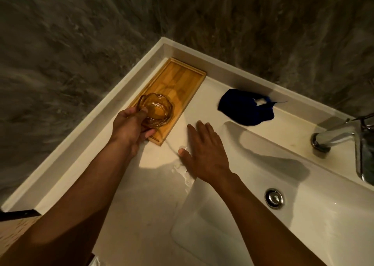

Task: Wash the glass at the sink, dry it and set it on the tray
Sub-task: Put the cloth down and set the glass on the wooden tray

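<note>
Glass: amber ribbed glass tumbler [155, 110], mouth up, over the near end of the tray.
Tray: rectangular wooden tray [178, 81], raised rim, probably for setting down.
Left hand [131, 127]: fingers and thumb pinching the glass wall.
Right hand [204, 150]: spread flat, right of the tray, holding nothing.
Cloth: dark blue crumpled cloth [245, 108], right of the tray.

Bathroom or washroom indicated, likely domestic. A white moulded washbasin [232, 215] with a round chrome drain plug [274, 197] is set into a white tabletop [141, 185] with a raised rim, and a chrome tap [334, 136] is mounted at the back edge. Dark stone-patterned wall [81, 43] is seen behind, under dim warm light.
</note>
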